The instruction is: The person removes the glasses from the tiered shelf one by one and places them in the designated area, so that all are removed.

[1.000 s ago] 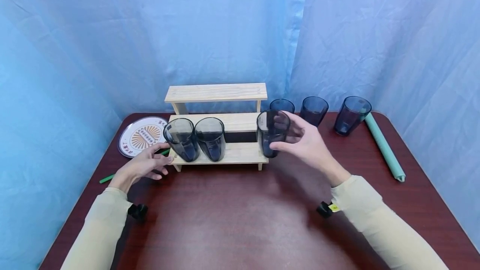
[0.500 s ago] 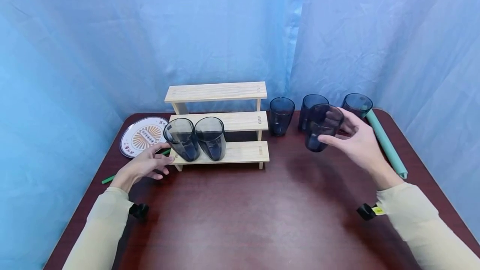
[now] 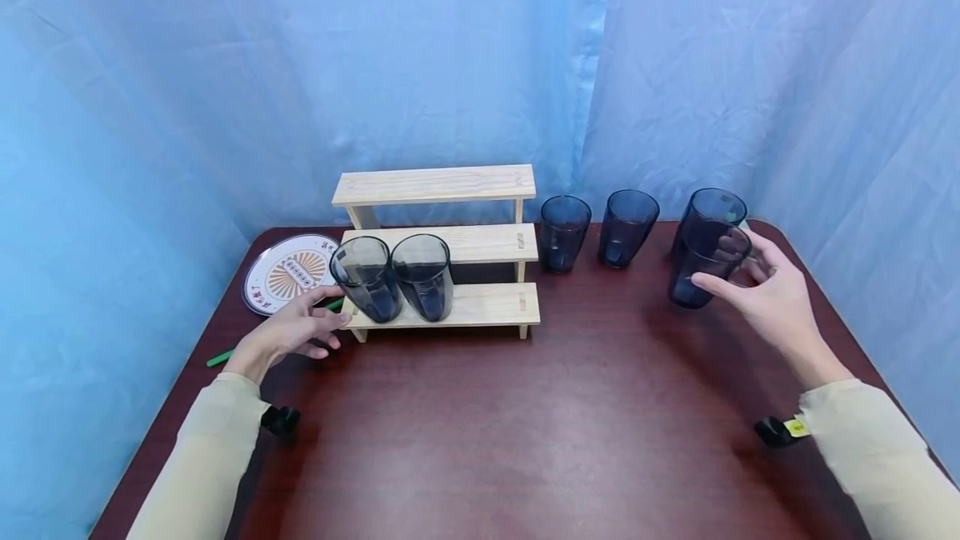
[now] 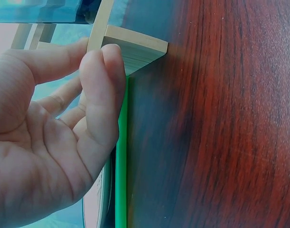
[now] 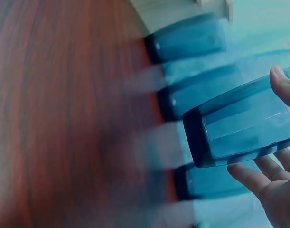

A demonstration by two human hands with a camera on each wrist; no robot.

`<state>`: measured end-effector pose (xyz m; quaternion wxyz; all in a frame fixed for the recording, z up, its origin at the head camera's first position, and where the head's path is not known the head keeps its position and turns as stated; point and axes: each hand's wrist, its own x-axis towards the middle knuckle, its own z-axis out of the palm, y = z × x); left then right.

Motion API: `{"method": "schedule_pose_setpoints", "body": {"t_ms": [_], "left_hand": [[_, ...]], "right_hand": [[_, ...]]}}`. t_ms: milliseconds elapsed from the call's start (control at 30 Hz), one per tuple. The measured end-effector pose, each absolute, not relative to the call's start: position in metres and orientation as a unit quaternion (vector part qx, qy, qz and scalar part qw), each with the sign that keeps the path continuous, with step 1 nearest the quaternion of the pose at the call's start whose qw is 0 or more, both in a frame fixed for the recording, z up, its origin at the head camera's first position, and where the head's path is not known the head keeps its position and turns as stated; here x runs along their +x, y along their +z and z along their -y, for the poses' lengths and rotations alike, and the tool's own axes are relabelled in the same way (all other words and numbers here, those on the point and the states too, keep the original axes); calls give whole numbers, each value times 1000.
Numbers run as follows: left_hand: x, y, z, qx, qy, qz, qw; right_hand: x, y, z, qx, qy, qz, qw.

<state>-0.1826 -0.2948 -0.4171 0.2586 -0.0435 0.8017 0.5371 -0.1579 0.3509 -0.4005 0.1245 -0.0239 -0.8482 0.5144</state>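
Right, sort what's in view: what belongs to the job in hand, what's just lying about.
Seemingly in the job: held glass, right hand, wooden rack, left hand at its end, two racked glasses, three tabletop glasses.
Apparently just lying about: patterned plate, green stick.

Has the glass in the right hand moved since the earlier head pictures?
Yes: the held glass has moved right, away from the wooden rack, and now overlaps the rightmost standing glass in view.

Left of shelf (image 3: 487, 305), left hand (image 3: 291, 332) hides part of green stick (image 3: 220, 358); lettering on plate (image 3: 264, 277) too small to read. Well right of shelf, held glass (image 3: 703, 269) partly covers rear glass (image 3: 716, 205); right hand (image 5: 280, 194) cut off in right wrist view, table (image 5: 50, 118) blurred.
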Motion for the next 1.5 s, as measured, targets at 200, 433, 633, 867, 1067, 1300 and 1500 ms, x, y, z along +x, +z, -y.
{"method": "schedule_pose_setpoints", "body": {"t_ms": [200, 433, 633, 867, 1067, 1300, 1500], "left_hand": [[-183, -417, 294, -43, 538, -801, 258], [-182, -418, 295, -45, 539, -801, 257], [-183, -419, 295, -44, 537, -802, 257], [-183, -419, 295, -46, 537, -802, 257], [-184, -419, 296, -47, 537, -802, 256], [-184, -420, 296, -47, 535, -804, 254], [-183, -420, 295, -49, 535, -804, 257]], "right_hand": [[-159, -411, -371, -67, 502, 857, 98], [-158, -418, -383, -89, 480, 869, 78], [-161, -423, -389, -97, 481, 868, 74], [-164, -427, -392, -98, 479, 869, 73], [-165, -428, -394, -88, 484, 867, 77], [-166, -433, -396, -58, 472, 877, 76], [-166, -436, -399, -50, 462, 882, 79]]}}
